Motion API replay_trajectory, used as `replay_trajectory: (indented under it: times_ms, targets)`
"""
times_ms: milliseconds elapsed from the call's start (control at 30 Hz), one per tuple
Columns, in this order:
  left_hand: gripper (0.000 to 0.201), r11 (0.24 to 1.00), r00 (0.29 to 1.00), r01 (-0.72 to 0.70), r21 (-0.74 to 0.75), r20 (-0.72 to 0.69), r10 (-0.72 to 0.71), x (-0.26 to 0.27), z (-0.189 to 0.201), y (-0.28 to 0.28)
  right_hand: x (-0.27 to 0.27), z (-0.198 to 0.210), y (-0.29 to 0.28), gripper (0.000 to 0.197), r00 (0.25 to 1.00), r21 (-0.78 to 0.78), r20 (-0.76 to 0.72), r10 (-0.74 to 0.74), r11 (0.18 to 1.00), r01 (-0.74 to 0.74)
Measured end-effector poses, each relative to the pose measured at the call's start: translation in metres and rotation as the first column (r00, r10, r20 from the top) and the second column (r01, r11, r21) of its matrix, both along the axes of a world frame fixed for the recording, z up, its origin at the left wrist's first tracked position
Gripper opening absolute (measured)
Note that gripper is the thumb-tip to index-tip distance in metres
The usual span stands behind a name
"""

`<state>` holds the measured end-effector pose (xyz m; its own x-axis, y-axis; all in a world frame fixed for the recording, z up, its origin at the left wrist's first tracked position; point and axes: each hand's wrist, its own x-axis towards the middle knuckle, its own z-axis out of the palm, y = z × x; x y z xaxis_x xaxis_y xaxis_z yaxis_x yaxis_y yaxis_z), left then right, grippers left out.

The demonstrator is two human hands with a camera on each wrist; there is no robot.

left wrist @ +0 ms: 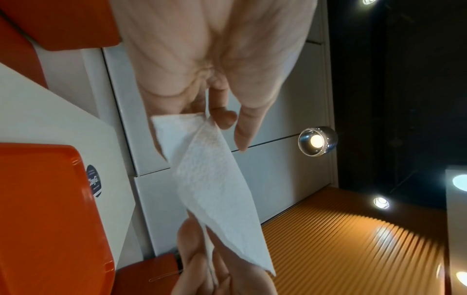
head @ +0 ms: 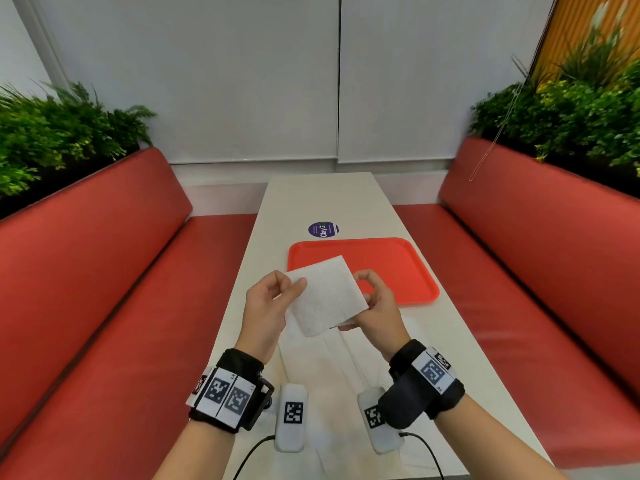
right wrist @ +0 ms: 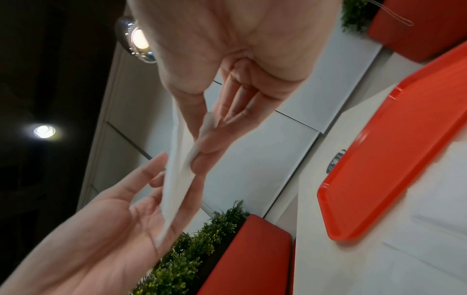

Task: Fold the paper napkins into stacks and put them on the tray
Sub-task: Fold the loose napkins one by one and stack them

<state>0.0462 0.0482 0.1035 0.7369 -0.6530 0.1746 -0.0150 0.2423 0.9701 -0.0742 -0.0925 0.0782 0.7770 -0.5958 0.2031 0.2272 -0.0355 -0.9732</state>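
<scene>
Left hand (head: 273, 299) and right hand (head: 375, 303) each pinch the folded paper napkin (head: 327, 294) above the counter (head: 433, 327); square its edges before lowering onto the red tray (head: 398, 268)

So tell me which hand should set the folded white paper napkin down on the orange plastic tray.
Right. The right hand pinches the folded white paper napkin at its edge nearest the orange plastic tray, which lies ahead on that side. The left hand holds the far edge and would probably have to cross over.
</scene>
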Motion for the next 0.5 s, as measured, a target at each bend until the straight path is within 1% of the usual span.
replay_trajectory:
  times_ms: [67, 133, 167, 300, 367, 400, 433, 500]
  targets:
    - [0.034, 0.999, 0.999, -0.035, 0.016, 0.031, 0.034, -0.001, 0.002, -0.001, -0.002, 0.001, -0.001, 0.032, 1.000, -0.027, 0.022, 0.002, 1.000, -0.001]
    - [0.031, 0.998, 0.998, -0.055, 0.025, 0.029, 0.055, -0.003, 0.004, -0.001, -0.003, 0.005, -0.001, 0.015, 1.000, -0.058, 0.016, -0.009, 0.998, 0.010]
    - [0.029, 0.998, 0.998, -0.062, 0.027, 0.028, 0.061, -0.003, 0.004, 0.000, -0.005, 0.008, -0.002, 0.011, 1.000, -0.058, 0.011, -0.010, 0.998, 0.011]
    - [0.025, 0.998, 0.998, -0.068, 0.019, 0.011, 0.068, -0.005, 0.003, 0.002, -0.008, 0.017, -0.004, 0.043, 1.000, 0.006, -0.014, -0.015, 1.000, 0.015]
    - [0.029, 0.998, 0.998, -0.065, 0.007, -0.007, 0.065, -0.006, 0.003, 0.002, -0.008, 0.016, -0.005, 0.054, 0.999, -0.003, -0.020, -0.036, 0.999, 0.036]
    - [0.032, 0.998, 0.998, -0.062, 0.003, -0.014, 0.062, -0.006, 0.002, 0.001, -0.008, 0.015, -0.006, 0.054, 0.999, -0.015, -0.007, -0.045, 0.999, 0.045]
    - [0.035, 0.998, 0.998, -0.058, 0.002, -0.016, 0.058, -0.007, 0.002, 0.001, -0.008, 0.013, -0.006, 0.048, 0.999, -0.032, 0.001, -0.049, 0.998, 0.049]
    - [0.035, 0.999, 0.999, -0.053, 0.005, -0.006, 0.053, -0.008, 0.001, -0.001, -0.007, 0.008, -0.009, 0.030, 0.998, -0.065, -0.011, -0.056, 0.996, 0.055]
